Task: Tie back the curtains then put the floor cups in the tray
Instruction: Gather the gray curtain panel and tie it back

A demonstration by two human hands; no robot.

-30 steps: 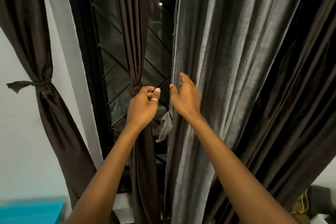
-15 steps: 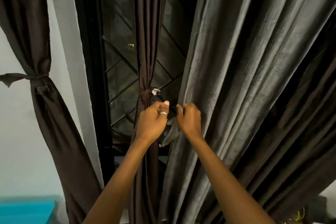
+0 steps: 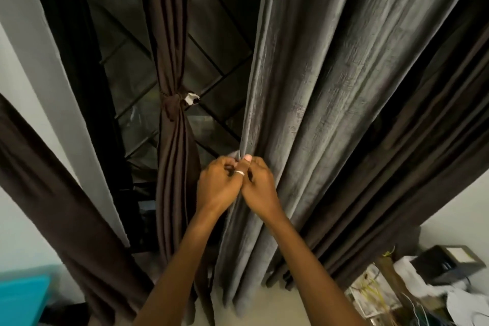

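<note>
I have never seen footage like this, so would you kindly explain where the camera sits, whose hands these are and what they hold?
No machine here: a person wears one wide-angle camera on the head, looking forward and down at their own bare arms. The left hand and right hand meet and grip the edge of the loose grey curtain. Beside it a brown curtain is already knotted in front of the window grille. A dark box sits at lower right.

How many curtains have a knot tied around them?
1: the brown middle curtain, knotted partway down. The left brown curtain runs out of frame, so a knot there may be hidden.
</note>
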